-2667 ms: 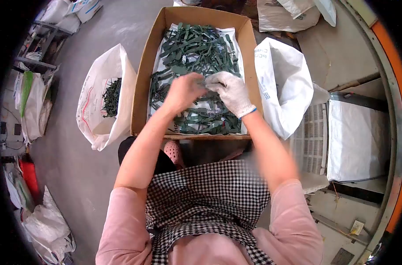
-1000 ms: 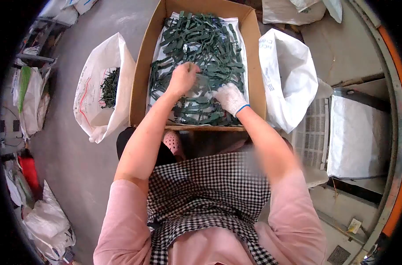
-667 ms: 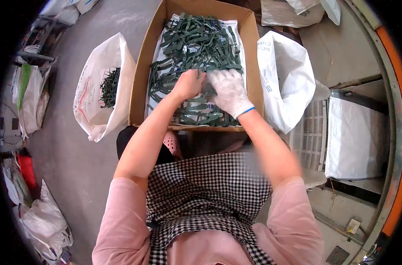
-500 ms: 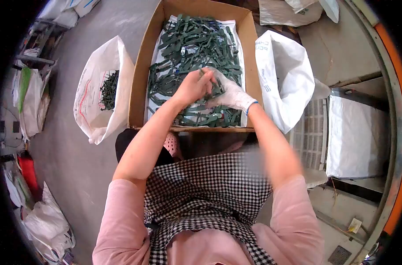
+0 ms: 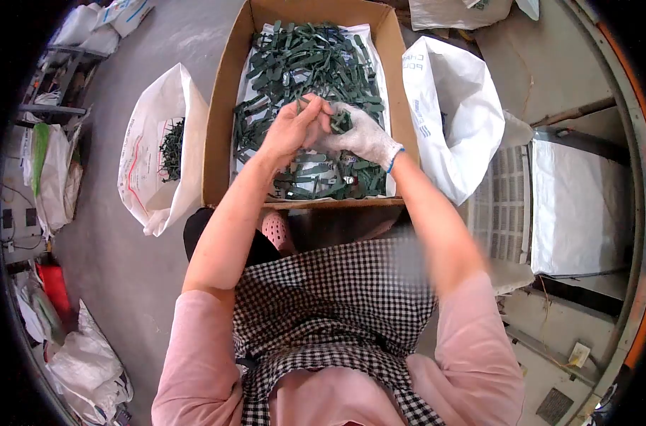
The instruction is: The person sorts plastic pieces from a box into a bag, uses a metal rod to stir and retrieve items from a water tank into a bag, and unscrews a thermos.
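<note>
A cardboard box [image 5: 218, 117] holds many flat dark green pieces [image 5: 308, 53] spread over a white printed sheet. Above its middle, my right hand [image 5: 358, 135], in a white glove with a blue cuff edge, is curled around a few green pieces [image 5: 341, 122]. My bare left hand [image 5: 292, 130] meets it from the left, thumb and fingers pinched on a small green piece that its fingers partly cover. Left of the box, an open white sack [image 5: 142, 142] has thin dark green bits [image 5: 172, 150] inside. Another white sack [image 5: 457, 106] gapes open at the box's right; its contents are mostly hidden.
Shelving [image 5: 71, 78] and hanging bags [image 5: 53, 170] line the left side, with a crumpled white bag [image 5: 89, 358] lower down. At the right are a slatted crate [image 5: 504, 220], a white-covered block [image 5: 582, 209] and an orange-edged metal frame [image 5: 643, 312]. More sacks [image 5: 457, 13] lie behind the box.
Both hands, spread over the pieces earlier, have come together and lifted slightly. My gloved hand, flat over the pieces before, has curled around some of them. The view has shifted a little.
</note>
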A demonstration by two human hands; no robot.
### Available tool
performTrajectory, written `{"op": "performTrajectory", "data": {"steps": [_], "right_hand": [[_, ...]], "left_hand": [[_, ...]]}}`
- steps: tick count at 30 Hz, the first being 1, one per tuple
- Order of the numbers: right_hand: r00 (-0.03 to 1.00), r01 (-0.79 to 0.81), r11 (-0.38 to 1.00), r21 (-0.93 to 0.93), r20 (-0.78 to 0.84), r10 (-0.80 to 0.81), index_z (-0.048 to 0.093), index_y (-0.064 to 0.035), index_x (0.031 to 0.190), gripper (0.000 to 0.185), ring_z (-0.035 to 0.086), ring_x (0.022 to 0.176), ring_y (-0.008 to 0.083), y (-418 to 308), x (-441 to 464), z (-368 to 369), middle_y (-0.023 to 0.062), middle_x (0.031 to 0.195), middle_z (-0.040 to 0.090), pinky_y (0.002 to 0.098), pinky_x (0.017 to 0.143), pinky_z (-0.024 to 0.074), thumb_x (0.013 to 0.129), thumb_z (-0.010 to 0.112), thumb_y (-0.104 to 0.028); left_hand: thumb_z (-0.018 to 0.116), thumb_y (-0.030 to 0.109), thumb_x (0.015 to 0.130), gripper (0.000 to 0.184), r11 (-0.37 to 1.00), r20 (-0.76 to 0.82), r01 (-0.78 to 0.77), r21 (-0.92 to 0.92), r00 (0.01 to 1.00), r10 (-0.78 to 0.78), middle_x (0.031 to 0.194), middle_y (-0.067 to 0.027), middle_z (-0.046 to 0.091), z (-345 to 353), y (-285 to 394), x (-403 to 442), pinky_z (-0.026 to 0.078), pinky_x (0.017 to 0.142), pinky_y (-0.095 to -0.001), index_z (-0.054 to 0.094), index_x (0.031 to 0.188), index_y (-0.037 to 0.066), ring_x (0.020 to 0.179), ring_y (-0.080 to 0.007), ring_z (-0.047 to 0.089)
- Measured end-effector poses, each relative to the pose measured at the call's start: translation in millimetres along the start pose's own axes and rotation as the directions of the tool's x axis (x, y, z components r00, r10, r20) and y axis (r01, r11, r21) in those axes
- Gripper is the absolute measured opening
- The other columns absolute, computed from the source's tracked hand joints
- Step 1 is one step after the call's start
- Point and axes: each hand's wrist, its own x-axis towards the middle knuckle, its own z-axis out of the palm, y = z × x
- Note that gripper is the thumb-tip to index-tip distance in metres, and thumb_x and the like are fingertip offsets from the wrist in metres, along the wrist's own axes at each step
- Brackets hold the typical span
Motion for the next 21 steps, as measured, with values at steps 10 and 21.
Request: {"op": "performTrajectory", "data": {"steps": [10,21], "right_hand": [[0.987,-0.060,0.137,-0.989,-0.079,-0.138,0.058,-0.0036,0.089,0.015,0.066,0.076,0.0332,-1.7,-1.4,5.3,0.0181,0.081,0.066,0.0435,0.066,0.0516,0.077,0.056,-0.013],[0.982,0.012,0.777,-0.629,-0.139,-0.127,0.058,0.0017,0.104,0.043,0.063,0.088,0.0292,-1.7,-0.4,-7.1,0.0217,0.091,0.064,0.0344,0.078,0.0480,0.069,0.068,-0.022]], "left_hand": [[0.050,0.015,0.089,0.010,0.182,0.197,-0.273,0.945,0.916,0.350,0.078,-0.0132,0.063,4.6,-29.1,-0.5,0.047,0.063,-0.0437,0.056,0.095,0.009,0.073,-0.0348,0.061],[0.053,0.008,0.086,0.007,0.118,0.288,-0.457,0.882,0.719,0.633,0.089,-0.0076,0.054,14.7,-9.7,-6.5,0.048,0.057,-0.0343,0.056,0.092,0.010,0.065,-0.0267,0.058]]}}
